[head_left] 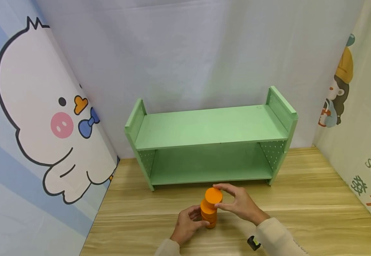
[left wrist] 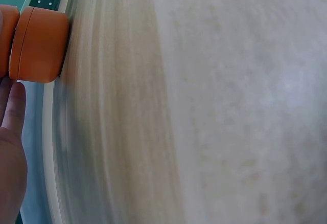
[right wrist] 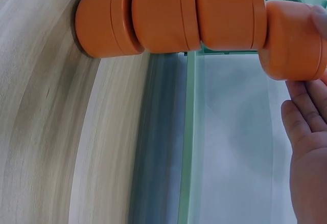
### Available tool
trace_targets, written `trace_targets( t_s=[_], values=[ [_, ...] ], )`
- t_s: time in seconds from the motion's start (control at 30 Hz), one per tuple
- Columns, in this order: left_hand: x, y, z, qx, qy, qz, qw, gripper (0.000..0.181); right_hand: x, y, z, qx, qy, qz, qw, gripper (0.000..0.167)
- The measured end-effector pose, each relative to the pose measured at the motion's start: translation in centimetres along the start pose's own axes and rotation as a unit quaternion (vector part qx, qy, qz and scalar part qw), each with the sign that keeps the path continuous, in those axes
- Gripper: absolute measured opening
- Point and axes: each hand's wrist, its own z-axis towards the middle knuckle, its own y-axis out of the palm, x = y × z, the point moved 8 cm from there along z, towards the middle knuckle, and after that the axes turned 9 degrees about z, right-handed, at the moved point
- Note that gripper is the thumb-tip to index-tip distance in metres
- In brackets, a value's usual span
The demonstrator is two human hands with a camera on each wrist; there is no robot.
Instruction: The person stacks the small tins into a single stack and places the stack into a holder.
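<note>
Four orange containers (head_left: 208,212) form a vertical stack on the wood-grain table (head_left: 134,220), just in front of the green shelf (head_left: 211,126). Each container shows a seam near its upper end. The uppermost container sits off the axis of the three below it; I cannot tell whether it bears fully on the one beneath.

Right hand (head_left: 241,204): my thumb and fingers pinch the uppermost container from opposite sides, the gap between them set to its width. Left hand (head_left: 186,224): my thumb and fingers curl about the lower part of the stack, with some fingertips hidden behind it.

Surroundings: the shelf has two boards and perforated side panels. It occupies the area behind the stack and blocks the direct path toward the grey backdrop (head_left: 185,53). One small black object (head_left: 253,243) with a yellow-green patch is located just beside my right sleeve (head_left: 279,238); I cannot tell whether it rests on the table or is fixed to the sleeve. A printed cartoon bird (head_left: 41,117) covers the left partition; a printed cartoon figure (head_left: 343,67) and lettering mark the right one, both well apart from my hands.
</note>
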Motion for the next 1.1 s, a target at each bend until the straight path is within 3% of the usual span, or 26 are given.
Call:
trace_targets(
  t_s=[0.53, 1.1],
  values=[
    [0.09, -0.19, 0.36, 0.001, 0.003, -0.012, 0.9999, 0.052, -0.61, 0.43, 0.43, -0.016, -0.01, 0.002, 0.9998, 0.052],
    [0.5, -0.2, -0.07, 0.0, 0.008, -0.009, 0.9999, 0.05, -0.76, 0.64, 0.24, -0.014, -0.004, -0.001, 0.9999, 0.053]
  ],
)
